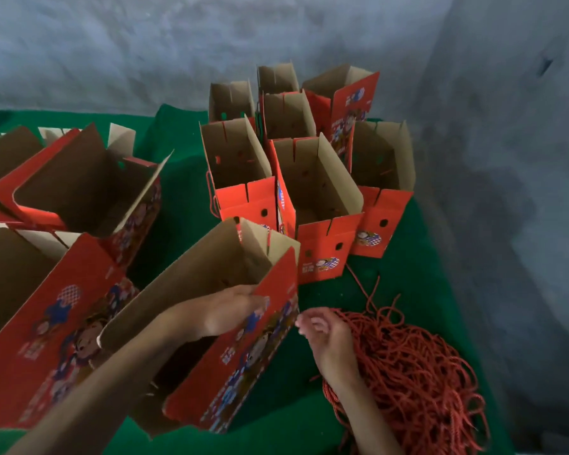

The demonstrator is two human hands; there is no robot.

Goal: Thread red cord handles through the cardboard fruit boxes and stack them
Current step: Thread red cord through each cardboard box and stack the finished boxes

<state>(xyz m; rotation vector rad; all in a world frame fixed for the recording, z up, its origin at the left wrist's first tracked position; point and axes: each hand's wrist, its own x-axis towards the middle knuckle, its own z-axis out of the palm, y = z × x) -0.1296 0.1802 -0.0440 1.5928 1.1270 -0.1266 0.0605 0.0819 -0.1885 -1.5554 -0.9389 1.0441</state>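
The left hand (234,310) grips the near box (211,326) by its printed wall, thumb outside, fingers in the open top. The right hand (322,336), loosely curled, touches the red cord heap (418,372) beside it; whether it pinches cord, I cannot tell. Open boxes (309,165) cluster behind on green cloth (178,198).

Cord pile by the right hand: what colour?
Red, seen in the head view: cord pile beside the right hand.

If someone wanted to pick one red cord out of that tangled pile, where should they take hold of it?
Probably one of the loose strands trailing off the far edge of the cord pile, pinched from above. They lie apart on the green cloth, so the fingers could close round one strand without snagging others. The right hand hovers at the pile's near-left side.
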